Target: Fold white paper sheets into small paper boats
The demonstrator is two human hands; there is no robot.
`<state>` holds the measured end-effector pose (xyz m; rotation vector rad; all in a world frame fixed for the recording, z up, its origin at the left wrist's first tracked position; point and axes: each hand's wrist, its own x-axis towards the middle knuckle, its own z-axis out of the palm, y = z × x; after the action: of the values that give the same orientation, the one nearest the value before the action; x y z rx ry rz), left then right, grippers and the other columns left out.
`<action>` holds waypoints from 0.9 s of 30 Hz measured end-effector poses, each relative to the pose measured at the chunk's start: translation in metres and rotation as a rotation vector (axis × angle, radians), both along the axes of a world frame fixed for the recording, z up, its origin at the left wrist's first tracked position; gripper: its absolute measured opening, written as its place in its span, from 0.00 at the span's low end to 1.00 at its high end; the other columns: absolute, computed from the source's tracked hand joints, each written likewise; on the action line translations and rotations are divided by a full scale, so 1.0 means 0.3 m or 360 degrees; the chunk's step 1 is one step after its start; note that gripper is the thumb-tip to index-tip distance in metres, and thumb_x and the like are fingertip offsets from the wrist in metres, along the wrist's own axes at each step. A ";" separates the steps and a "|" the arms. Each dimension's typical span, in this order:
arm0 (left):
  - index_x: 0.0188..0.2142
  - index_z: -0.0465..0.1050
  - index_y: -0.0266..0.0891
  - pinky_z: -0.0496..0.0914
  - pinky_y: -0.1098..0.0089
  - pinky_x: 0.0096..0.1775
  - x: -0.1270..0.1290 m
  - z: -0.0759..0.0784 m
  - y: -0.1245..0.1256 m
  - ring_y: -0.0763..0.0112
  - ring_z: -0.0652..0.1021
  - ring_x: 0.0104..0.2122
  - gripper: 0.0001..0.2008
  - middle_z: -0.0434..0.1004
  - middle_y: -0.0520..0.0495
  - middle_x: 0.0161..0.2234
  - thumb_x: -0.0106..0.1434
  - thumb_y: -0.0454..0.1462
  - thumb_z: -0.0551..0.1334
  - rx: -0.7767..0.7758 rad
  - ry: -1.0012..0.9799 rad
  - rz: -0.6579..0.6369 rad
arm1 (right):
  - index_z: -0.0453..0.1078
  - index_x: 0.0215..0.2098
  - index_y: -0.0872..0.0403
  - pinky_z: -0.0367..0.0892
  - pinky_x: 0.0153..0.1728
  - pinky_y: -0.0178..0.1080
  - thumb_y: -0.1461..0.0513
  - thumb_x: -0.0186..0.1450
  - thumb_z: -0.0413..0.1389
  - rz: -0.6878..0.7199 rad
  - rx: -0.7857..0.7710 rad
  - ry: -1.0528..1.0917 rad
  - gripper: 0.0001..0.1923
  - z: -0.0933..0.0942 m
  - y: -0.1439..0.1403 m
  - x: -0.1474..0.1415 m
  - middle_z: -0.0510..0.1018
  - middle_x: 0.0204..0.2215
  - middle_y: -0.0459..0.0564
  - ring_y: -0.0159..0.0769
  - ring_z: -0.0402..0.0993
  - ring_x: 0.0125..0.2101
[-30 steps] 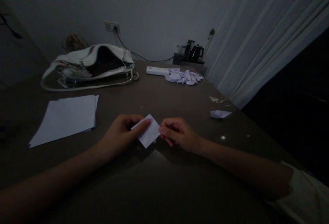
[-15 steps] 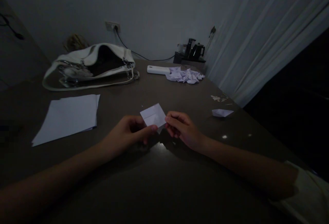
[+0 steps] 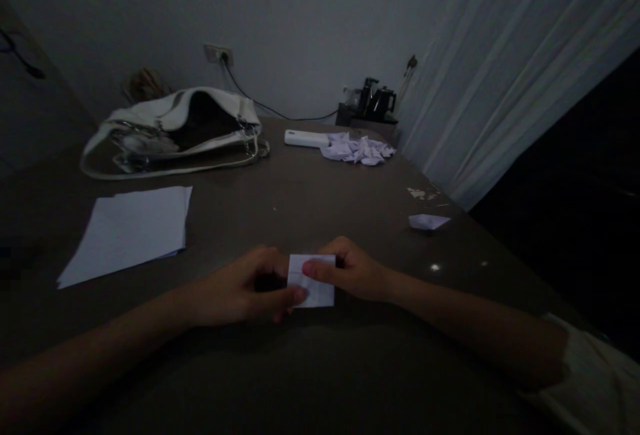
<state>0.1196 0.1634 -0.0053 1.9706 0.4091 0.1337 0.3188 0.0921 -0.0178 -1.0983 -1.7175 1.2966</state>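
A small folded square of white paper (image 3: 320, 293) is held between both hands above the dark table. My left hand (image 3: 245, 288) pinches its left edge, the thumb lying on the lower left corner. From the right, my right hand (image 3: 357, 270) grips the upper part with the thumb flat on the face; its other fingers are behind the sheet, mostly hidden. Crease lines show faintly on the paper. A folded paper boat (image 3: 429, 222) lies apart on the table, to the right of my right hand.
White paper sheets (image 3: 133, 232) lie stacked at the left. Behind them stands an open white handbag (image 3: 200, 125). A white device (image 3: 306, 138) lies beside a pile of folded papers (image 3: 357, 149) at the back. A black kettle (image 3: 383, 102) and a white curtain (image 3: 470, 82) are farther right.
The paper has come lower and nearer, turned from a diamond-like tilt to a level square. My right thumb has moved from its right corner onto its face.
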 end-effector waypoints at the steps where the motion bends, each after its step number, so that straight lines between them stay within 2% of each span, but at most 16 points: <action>1: 0.28 0.73 0.37 0.69 0.75 0.29 -0.001 0.000 -0.002 0.72 0.76 0.25 0.13 0.75 0.51 0.23 0.61 0.45 0.60 0.0034 0.0003 -0.0008 | 0.64 0.21 0.57 0.52 0.17 0.28 0.51 0.64 0.53 0.0023 0.0024 -0.0015 0.21 0.001 0.000 0.000 0.62 0.16 0.40 0.23 0.55 0.17; 8: 0.27 0.73 0.37 0.69 0.75 0.29 0.010 -0.001 -0.005 0.72 0.76 0.25 0.14 0.76 0.50 0.23 0.61 0.45 0.60 0.0020 -0.0031 -0.0038 | 0.64 0.21 0.57 0.52 0.18 0.29 0.50 0.66 0.50 0.0004 0.0101 -0.0048 0.22 0.004 0.000 -0.002 0.62 0.16 0.41 0.24 0.55 0.17; 11: 0.28 0.73 0.37 0.70 0.75 0.27 0.011 -0.002 -0.002 0.72 0.76 0.25 0.15 0.76 0.50 0.24 0.62 0.46 0.60 -0.0042 0.0007 0.0029 | 0.63 0.21 0.57 0.53 0.18 0.29 0.49 0.66 0.49 -0.0030 0.0141 -0.0048 0.24 0.001 0.000 -0.005 0.62 0.16 0.42 0.24 0.56 0.18; 15: 0.26 0.72 0.36 0.69 0.76 0.26 0.007 -0.004 0.001 0.72 0.75 0.24 0.16 0.74 0.50 0.22 0.62 0.46 0.59 -0.0050 0.0031 0.0027 | 0.61 0.20 0.56 0.55 0.17 0.29 0.46 0.67 0.46 -0.0066 0.0052 -0.0014 0.27 -0.009 0.001 -0.007 0.63 0.15 0.42 0.24 0.58 0.16; 22: 0.27 0.73 0.37 0.68 0.76 0.27 0.015 -0.005 -0.004 0.73 0.74 0.24 0.17 0.74 0.50 0.22 0.64 0.45 0.56 0.0226 -0.0038 -0.0011 | 0.62 0.21 0.56 0.54 0.17 0.29 0.43 0.65 0.47 0.0037 0.0068 -0.0095 0.27 -0.004 0.002 -0.006 0.62 0.16 0.41 0.24 0.58 0.16; 27: 0.26 0.72 0.37 0.67 0.75 0.26 0.014 -0.007 -0.003 0.72 0.74 0.25 0.20 0.72 0.50 0.21 0.65 0.47 0.54 0.0296 0.0059 0.0031 | 0.61 0.19 0.55 0.53 0.16 0.30 0.42 0.66 0.43 -0.0041 0.0055 -0.0097 0.30 -0.001 -0.002 -0.011 0.62 0.15 0.42 0.25 0.57 0.16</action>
<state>0.1237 0.1625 -0.0073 2.1548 0.4537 0.1526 0.3156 0.0916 -0.0182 -1.1471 -1.7578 1.2249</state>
